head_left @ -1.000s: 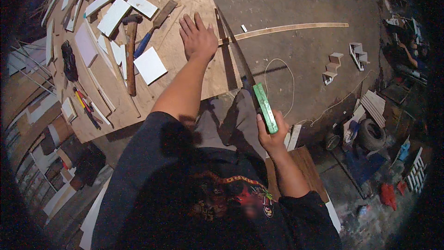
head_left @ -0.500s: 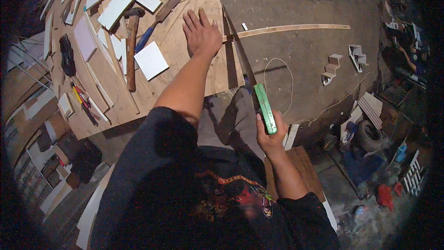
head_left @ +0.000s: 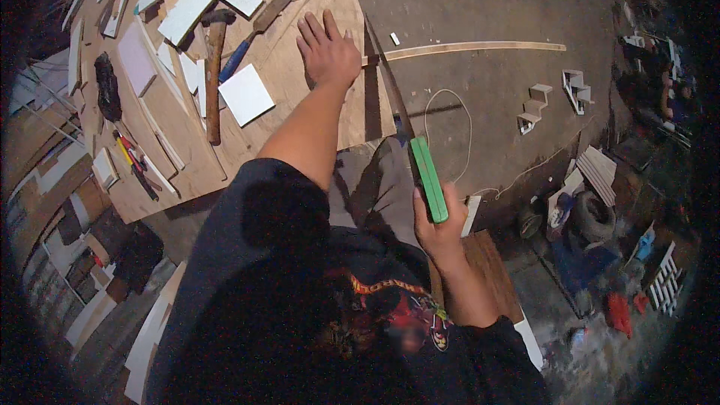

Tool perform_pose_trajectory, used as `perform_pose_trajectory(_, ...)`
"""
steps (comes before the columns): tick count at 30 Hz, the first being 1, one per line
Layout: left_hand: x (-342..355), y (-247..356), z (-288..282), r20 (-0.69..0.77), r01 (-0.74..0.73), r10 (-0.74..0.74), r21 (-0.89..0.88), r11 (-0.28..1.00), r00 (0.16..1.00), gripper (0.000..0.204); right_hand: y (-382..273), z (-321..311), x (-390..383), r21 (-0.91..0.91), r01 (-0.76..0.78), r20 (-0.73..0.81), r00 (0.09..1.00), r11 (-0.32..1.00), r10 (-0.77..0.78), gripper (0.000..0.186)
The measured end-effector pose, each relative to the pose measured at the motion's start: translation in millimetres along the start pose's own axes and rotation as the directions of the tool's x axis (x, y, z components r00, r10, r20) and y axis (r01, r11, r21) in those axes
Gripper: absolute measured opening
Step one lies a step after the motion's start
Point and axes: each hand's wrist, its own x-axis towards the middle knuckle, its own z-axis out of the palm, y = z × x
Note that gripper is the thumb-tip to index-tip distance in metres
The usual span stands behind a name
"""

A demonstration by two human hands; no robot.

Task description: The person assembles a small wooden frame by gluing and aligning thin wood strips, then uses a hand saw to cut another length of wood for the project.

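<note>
My left hand (head_left: 331,52) lies flat near the right edge of the plywood tabletop, fingers stretched forward. It presses down where a long thin wood strip (head_left: 465,47) begins; the strip's left part is hidden under the hand. Most of the strip sticks out to the right, past the table edge. My right hand (head_left: 440,225) is closed round the green handle (head_left: 427,180) of a handsaw. The saw blade (head_left: 391,79) points forward and slightly left, and crosses the strip just beyond the table edge.
On the plywood table (head_left: 300,131) lie a hammer (head_left: 215,79), a chisel (head_left: 259,34), a white square piece (head_left: 247,95) and several wood offcuts. Small stepped wood pieces (head_left: 533,109) stand on the floor to the right, with a looped cord (head_left: 469,135) and a tire (head_left: 594,217).
The saw and my right hand have drawn back slightly toward me. My left hand stays flat at the table edge, and the strip keeps its place.
</note>
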Motion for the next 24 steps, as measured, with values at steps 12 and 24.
perform_pose_trajectory(12,3.8,-3.4,5.5,-0.095,-0.060,0.056,-0.039,0.997,0.994,0.069,-8.7,1.4,7.7,0.108,0.026,-0.076,0.997,0.994,-0.018,0.014)
perform_pose_trajectory(24,0.1,-0.5,0.9,-0.018,-0.001,0.000,-0.059,0.998,1.000,0.068,-18.7,7.7,28.9,0.047,0.034,-0.058,0.998,0.998,-0.032,0.013)
